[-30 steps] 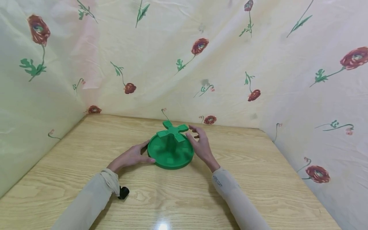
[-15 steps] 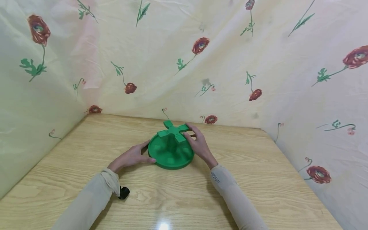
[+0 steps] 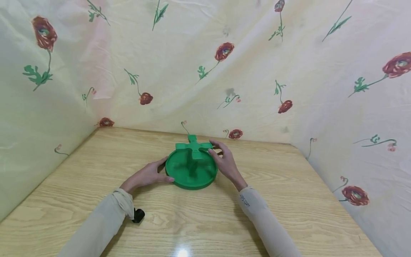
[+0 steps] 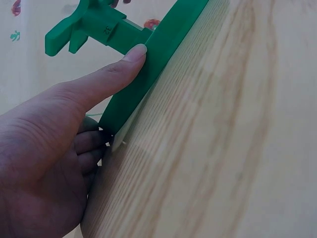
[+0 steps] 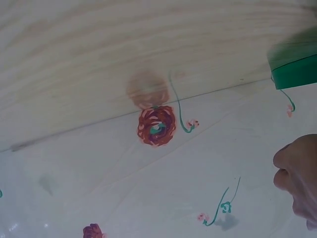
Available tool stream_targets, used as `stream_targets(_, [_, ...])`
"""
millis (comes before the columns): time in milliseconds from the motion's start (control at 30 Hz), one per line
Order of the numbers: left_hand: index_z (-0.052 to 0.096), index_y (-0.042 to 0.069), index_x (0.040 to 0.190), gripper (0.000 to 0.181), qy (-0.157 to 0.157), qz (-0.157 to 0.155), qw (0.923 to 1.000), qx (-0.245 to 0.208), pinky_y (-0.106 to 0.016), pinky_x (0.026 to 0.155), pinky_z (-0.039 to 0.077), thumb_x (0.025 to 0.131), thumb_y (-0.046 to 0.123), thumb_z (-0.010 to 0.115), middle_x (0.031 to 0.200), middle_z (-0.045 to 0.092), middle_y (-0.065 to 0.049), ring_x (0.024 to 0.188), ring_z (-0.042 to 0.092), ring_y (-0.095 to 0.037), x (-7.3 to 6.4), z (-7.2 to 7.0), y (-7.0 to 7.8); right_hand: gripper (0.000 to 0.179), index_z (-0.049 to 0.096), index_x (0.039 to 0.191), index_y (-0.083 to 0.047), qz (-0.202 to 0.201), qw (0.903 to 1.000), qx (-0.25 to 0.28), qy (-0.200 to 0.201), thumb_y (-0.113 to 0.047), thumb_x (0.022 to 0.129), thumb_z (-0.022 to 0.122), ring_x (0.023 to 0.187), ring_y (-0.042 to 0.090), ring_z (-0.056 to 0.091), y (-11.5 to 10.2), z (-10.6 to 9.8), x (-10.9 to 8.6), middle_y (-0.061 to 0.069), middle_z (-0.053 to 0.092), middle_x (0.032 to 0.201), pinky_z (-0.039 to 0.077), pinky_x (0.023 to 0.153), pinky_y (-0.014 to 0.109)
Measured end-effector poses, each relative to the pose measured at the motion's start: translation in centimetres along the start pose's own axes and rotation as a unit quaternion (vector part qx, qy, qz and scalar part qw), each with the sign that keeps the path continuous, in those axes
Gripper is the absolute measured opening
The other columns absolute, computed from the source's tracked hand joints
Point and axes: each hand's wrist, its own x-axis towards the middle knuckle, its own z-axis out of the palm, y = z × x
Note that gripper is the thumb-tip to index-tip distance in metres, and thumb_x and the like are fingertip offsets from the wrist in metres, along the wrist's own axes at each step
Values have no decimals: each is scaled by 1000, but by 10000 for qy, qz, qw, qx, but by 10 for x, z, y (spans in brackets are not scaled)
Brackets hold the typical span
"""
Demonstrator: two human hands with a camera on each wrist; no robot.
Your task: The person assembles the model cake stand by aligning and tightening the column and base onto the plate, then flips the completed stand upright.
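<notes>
A green round base [image 3: 179, 175] with a raised rim stands on the wooden table [image 3: 192, 221]. Over its middle, on a post, sits a green four-armed knob [image 3: 193, 146]. My left hand [image 3: 148, 175] holds the left side of the base. In the left wrist view the thumb [image 4: 116, 77] lies on the rim while the other fingers curl low beside it. At the right, my right hand [image 3: 226, 162] has thumb and forefinger about the tip of one knob arm. The right wrist view shows curled fingers [image 5: 299, 173] and a corner of green [image 5: 297, 72], with the contact hidden.
A small black object [image 3: 138, 215] lies by the left sleeve [image 3: 99, 221]. Pale cloth [image 3: 179, 64] printed with red flowers hangs behind and on both sides of the table. A light reflection shines on the table's near part.
The knob has turned clockwise as seen from above, its right arm coming nearer. My right hand closed in on that arm, then shifted slightly right. The left hand and base stayed put.
</notes>
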Motion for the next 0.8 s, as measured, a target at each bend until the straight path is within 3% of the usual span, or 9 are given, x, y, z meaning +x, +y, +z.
stream_targets(233, [18,-4,163,106,-12,-46,10000,-24,-59,119,23,90,37,83,165,24,-26,153,19,-42,-1,0,1,35,59,137,8,-2,9999,76,105,-2,104,62,118,44,55,-3,-1,-3,27,62,129,47,91,53])
stream_targets(500, [18,-5,163,107,-2,-120,9999,20,-59,119,24,90,38,82,166,23,-26,153,19,-42,-1,0,1,32,60,133,11,33,9999,101,63,1,102,63,116,46,55,-43,-8,-12,28,64,123,48,90,47])
stream_targets(800, [18,-6,162,107,14,-93,9999,36,-59,119,23,90,38,83,165,24,-27,153,19,-43,-1,1,3,31,63,129,11,97,9997,192,97,1,100,67,114,48,55,-45,-9,-16,26,64,119,47,88,46])
